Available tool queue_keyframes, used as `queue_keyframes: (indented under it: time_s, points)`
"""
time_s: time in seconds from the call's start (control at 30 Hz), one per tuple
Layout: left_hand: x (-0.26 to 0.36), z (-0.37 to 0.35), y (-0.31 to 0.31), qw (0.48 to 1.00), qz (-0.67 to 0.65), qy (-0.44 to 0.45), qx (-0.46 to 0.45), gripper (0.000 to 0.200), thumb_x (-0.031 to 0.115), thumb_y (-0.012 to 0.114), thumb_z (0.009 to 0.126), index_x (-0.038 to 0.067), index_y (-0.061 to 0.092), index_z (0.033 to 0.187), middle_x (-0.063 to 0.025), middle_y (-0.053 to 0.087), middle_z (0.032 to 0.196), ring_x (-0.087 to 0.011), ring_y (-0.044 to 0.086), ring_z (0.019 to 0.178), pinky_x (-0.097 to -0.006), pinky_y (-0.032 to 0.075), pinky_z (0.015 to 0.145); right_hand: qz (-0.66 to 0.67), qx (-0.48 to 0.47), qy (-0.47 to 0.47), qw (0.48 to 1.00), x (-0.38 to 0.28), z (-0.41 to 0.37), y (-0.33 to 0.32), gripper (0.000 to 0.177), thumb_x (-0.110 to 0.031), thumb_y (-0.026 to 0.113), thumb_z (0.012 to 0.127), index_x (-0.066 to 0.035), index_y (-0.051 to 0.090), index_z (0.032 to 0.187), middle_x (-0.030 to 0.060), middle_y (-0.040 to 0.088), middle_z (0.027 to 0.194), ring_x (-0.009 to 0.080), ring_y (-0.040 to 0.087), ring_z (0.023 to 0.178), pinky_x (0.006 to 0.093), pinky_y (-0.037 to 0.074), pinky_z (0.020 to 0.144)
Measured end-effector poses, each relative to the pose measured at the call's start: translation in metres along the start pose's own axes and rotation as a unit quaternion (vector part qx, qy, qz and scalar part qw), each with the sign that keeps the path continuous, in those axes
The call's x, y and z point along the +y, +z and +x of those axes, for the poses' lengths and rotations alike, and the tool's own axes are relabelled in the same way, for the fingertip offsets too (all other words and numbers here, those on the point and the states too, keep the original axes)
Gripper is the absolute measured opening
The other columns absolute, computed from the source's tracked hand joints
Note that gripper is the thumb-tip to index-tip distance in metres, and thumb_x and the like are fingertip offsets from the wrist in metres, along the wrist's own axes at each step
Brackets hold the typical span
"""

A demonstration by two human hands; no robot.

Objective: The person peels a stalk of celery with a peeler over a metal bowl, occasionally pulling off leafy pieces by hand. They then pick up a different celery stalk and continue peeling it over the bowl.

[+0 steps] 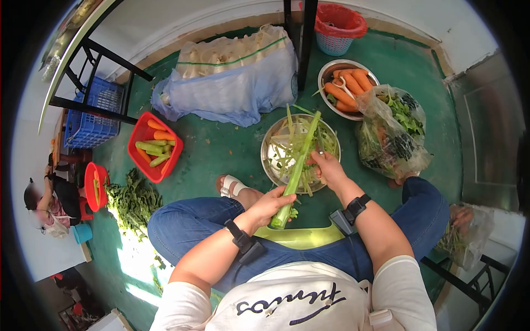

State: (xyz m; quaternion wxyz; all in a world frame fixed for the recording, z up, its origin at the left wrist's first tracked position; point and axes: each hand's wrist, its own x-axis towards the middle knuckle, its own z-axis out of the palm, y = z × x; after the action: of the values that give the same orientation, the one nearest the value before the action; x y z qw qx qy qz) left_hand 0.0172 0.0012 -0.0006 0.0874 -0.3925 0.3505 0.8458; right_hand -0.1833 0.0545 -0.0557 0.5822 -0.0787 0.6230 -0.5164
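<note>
Watching the long green stalk (301,171), I see it slanting over the steel bowl (270,159) of trimmings, lower end near the lap. My left hand (270,206) grips its lower part. My right hand (329,170) is curled beside it; contents unclear. Beyond, right: carrot bowl (322,74), bag of greens (389,146). Left: red basin (133,144) of carrots and pale-green vegetables, on the floor (210,143).
</note>
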Motion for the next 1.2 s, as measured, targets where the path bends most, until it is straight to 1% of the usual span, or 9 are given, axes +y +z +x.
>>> queue_keyframes:
  time_s: [0.07,0.13,0.17,0.23,0.37,0.67,0.83,1.1,1.2]
  points:
    - [0.0,0.002,-0.004,0.998,-0.059,-0.011,-0.008,0.026,0.02,0.052,0.084,0.006,0.043,0.102,-0.0063,0.053,0.085,-0.0172,0.056,0.065,-0.0302,0.051,0.05,-0.117,0.036,-0.021,0.992,0.017,0.011,-0.011,0.029,-0.028,0.057,0.08,-0.002,0.048,0.09,0.0092,0.057,0.076,0.0146,0.048,0.05,0.0268,0.039,0.047]
    - [0.003,0.0,-0.006,0.997,-0.076,-0.013,-0.017,0.024,0.021,0.052,0.084,0.006,0.043,0.1,-0.0076,0.055,0.082,-0.0191,0.058,0.062,-0.0289,0.051,0.049,-0.414,0.206,-0.219,0.859,0.042,0.021,-0.02,0.023,-0.022,0.054,0.08,-0.001,0.049,0.088,0.0151,0.058,0.075,0.029,0.055,0.062,0.0362,0.043,0.055]
    - [0.004,0.001,-0.008,0.995,-0.091,-0.015,-0.021,0.024,0.021,0.052,0.084,0.006,0.043,0.1,-0.0077,0.055,0.081,-0.0196,0.058,0.06,-0.029,0.05,0.048,-0.414,0.206,-0.219,0.859,0.034,0.011,-0.015,0.023,-0.022,0.054,0.08,-0.001,0.049,0.088,0.0151,0.058,0.075,0.029,0.055,0.062,0.0362,0.043,0.055]
    - [0.006,0.001,-0.011,0.994,-0.11,-0.022,-0.019,0.025,0.023,0.051,0.084,0.007,0.041,0.102,-0.007,0.055,0.076,-0.0197,0.057,0.055,-0.0288,0.05,0.044,-0.491,0.111,-0.261,0.824,0.007,-0.02,0.005,0.02,-0.016,0.053,0.078,0.0,0.047,0.089,0.0195,0.056,0.079,0.0377,0.053,0.075,0.0426,0.043,0.064]
    - [0.013,-0.008,-0.008,0.992,-0.118,-0.011,-0.048,0.027,0.023,0.049,0.085,0.009,0.04,0.105,-0.0067,0.054,0.075,-0.0191,0.057,0.054,-0.0274,0.049,0.043,-0.51,-0.005,-0.349,0.786,0.02,-0.021,0.013,0.019,-0.009,0.053,0.074,-0.001,0.043,0.088,0.0192,0.053,0.081,0.0368,0.053,0.075,0.0426,0.042,0.065]
    - [0.023,-0.031,-0.008,0.975,-0.172,-0.079,-0.113,0.024,0.022,0.049,0.085,0.012,0.037,0.104,-0.0071,0.053,0.076,-0.0182,0.056,0.052,-0.0276,0.049,0.042,-0.571,0.05,-0.253,0.779,0.025,0.002,-0.013,0.018,-0.013,0.051,0.079,-0.002,0.039,0.088,0.0196,0.054,0.077,0.0374,0.053,0.073,0.0443,0.042,0.061]
    - [0.021,-0.037,-0.012,0.963,-0.229,-0.095,-0.11,0.024,0.023,0.046,0.085,0.009,0.037,0.102,-0.0083,0.051,0.078,-0.0189,0.057,0.053,-0.0267,0.051,0.042,-0.565,0.05,-0.272,0.778,0.04,0.012,-0.024,0.019,-0.015,0.049,0.08,-0.002,0.039,0.088,0.0204,0.055,0.075,0.0378,0.054,0.073,0.0452,0.042,0.063]
    - [0.008,-0.028,-0.028,0.948,-0.248,-0.163,-0.113,0.034,0.026,0.048,0.084,-0.001,0.038,0.103,-0.0118,0.054,0.079,-0.0204,0.056,0.052,-0.0277,0.051,0.042,-0.568,0.041,-0.038,0.821,0.065,0.03,-0.055,0.025,-0.023,0.048,0.083,0.0,0.045,0.093,0.0204,0.056,0.092,0.0348,0.053,0.087,0.0429,0.042,0.072]
    - [0.015,-0.026,-0.027,0.967,-0.214,-0.11,-0.081,0.033,0.025,0.048,0.084,-0.002,0.042,0.102,-0.0128,0.055,0.079,-0.0206,0.056,0.05,-0.0277,0.05,0.041,-0.543,0.074,-0.023,0.836,0.067,0.033,-0.058,0.027,-0.025,0.047,0.084,-0.001,0.046,0.095,0.0212,0.056,0.095,0.0355,0.053,0.087,0.0426,0.042,0.072]
